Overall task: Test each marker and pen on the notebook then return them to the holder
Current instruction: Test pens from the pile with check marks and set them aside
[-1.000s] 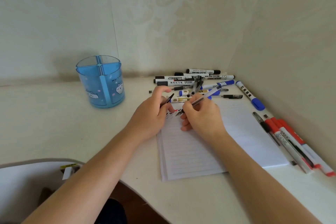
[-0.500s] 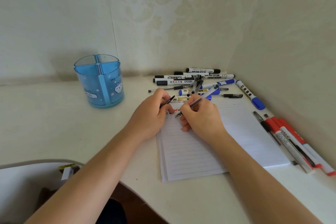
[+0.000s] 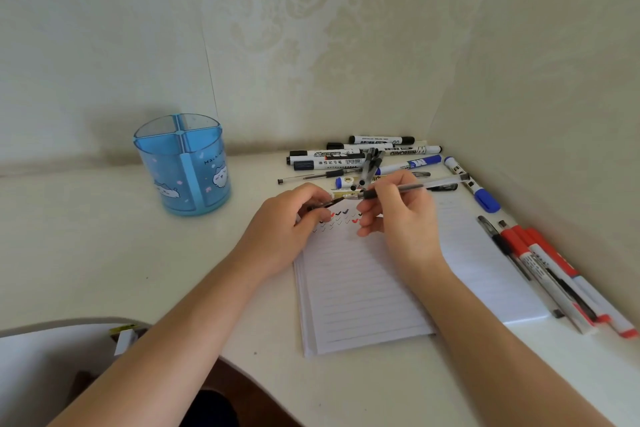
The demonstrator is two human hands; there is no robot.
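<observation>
My right hand (image 3: 401, 218) grips a clear black-ink pen (image 3: 412, 188) held almost level above the notebook's top edge, tip pointing left. My left hand (image 3: 287, 222) pinches the pen's black cap (image 3: 327, 205), its mouth just short of the pen tip. The open lined notebook (image 3: 360, 288) lies under both hands, with a row of black and red tick marks (image 3: 341, 217) near its top. The blue divided holder (image 3: 181, 165) stands empty-looking at the left, apart from both hands.
A heap of black and blue markers and pens (image 3: 363, 158) lies behind the notebook against the wall. A blue marker (image 3: 471, 184) and several red markers and a black pen (image 3: 543, 267) lie along the right wall. A chair back (image 3: 52, 354) shows at bottom left.
My right hand lifted the pen off the page and swung it level. My left hand brought the cap up toward the pen tip. The tick marks are now uncovered.
</observation>
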